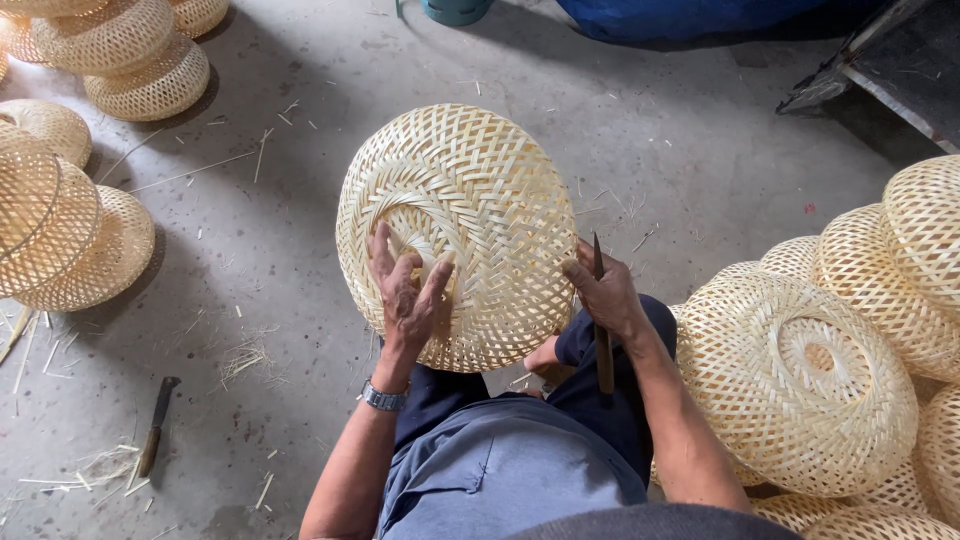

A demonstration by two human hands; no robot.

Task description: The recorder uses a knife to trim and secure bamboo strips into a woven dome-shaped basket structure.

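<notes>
Pale woven bamboo basket point(458, 235) propped on lap over grey concrete floor point(680, 150), left hand point(408, 290) spread flat against its weave, right hand point(603, 292) clasped on thin dark tool point(602, 320) at basket's edge, finished baskets stacked right point(800, 380) and left point(70, 220), knife point(157, 422) lying among bamboo shavings, blue tarp point(690, 15) top.

Woven baskets point(790, 385) heaped at the right, more baskets point(60, 235) stacked left, a knife point(155, 425) on the concrete floor point(280, 250) among bamboo slivers point(240, 358)
</notes>
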